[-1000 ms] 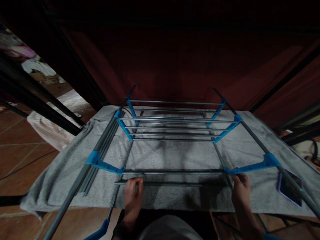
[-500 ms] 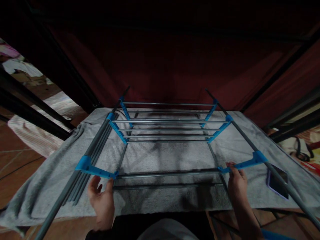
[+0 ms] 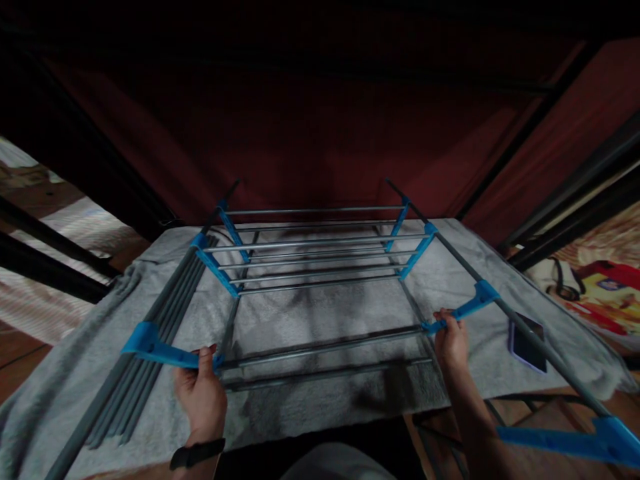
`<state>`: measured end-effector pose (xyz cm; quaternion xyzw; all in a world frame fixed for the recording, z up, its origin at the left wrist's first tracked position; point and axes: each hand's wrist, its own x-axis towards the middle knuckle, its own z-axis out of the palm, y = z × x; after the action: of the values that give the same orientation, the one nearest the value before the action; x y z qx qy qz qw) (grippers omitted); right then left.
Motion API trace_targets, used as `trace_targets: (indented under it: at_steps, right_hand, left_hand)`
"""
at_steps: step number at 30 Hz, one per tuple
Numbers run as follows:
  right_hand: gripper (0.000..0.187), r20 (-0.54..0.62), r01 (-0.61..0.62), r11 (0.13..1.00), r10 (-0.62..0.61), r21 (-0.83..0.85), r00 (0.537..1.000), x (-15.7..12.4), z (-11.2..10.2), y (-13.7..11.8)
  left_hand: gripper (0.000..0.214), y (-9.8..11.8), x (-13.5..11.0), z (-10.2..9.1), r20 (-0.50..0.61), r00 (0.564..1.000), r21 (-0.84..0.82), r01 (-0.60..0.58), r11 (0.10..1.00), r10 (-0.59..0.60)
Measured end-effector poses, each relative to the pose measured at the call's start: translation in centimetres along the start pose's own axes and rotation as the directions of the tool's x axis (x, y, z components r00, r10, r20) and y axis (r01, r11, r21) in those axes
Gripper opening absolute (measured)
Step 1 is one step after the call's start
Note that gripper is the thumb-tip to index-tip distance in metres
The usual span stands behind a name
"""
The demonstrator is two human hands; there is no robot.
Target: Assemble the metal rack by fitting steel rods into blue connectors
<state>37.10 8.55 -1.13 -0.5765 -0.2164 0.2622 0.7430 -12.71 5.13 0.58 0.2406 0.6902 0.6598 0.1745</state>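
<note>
A grey metal rack frame [image 3: 320, 243] with blue plastic connectors lies on a grey towel [image 3: 325, 313]. My left hand [image 3: 200, 393] is closed around the near left blue connector [image 3: 155, 347], where a cross tube ends. My right hand [image 3: 450, 340] pinches the inner end of the near right blue connector [image 3: 470, 308]. A loose grey tube [image 3: 325, 375] lies on the towel just in front of the nearest cross tube [image 3: 325, 347], between my hands.
Several spare grey tubes [image 3: 150, 353] lie bundled along the frame's left side. A phone [image 3: 527, 341] rests on the towel at the right. Another blue connector [image 3: 575, 443] sticks out at the bottom right. Dark red fabric hangs behind; black bars cross the left.
My left hand let go of the loose tube, moved left and closed on the near left blue connector. My right hand stayed at the right connector. The view swung slightly right.
</note>
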Motion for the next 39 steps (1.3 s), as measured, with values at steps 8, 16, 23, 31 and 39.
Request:
trace_targets:
  at_steps: [8,16,23,31,39]
  right_hand:
    - [0.024,-0.006,-0.023,0.995,0.023,0.101,1.000,0.8,0.9,0.5]
    - [0.027,0.024,-0.032,0.991,0.030,0.127,0.999,1.3,1.6,0.7]
    - [0.030,-0.013,-0.031,0.993,0.033,0.114,0.999,1.6,1.6,0.9]
    - [0.028,-0.005,-0.032,0.995,0.032,0.090,0.999,1.7,1.4,0.7]
    - [0.022,0.006,-0.028,0.996,0.028,0.081,1.000,2.2,1.1,0.8]
  left_hand:
    - [0.028,-0.4,0.5,0.9,-0.005,0.999,-0.004,-0.046,0.999,0.046]
    - [0.030,-0.5,0.9,1.3,0.006,0.998,0.008,-0.060,0.998,0.060]
    - [0.033,-0.8,1.1,1.6,-0.015,0.997,0.033,-0.076,0.997,0.077]
    - [0.038,-1.2,1.4,1.3,0.027,0.999,-0.022,-0.039,0.999,0.040]
    - [0.033,-2.0,1.2,0.9,0.054,0.995,-0.106,-0.080,0.991,0.086]
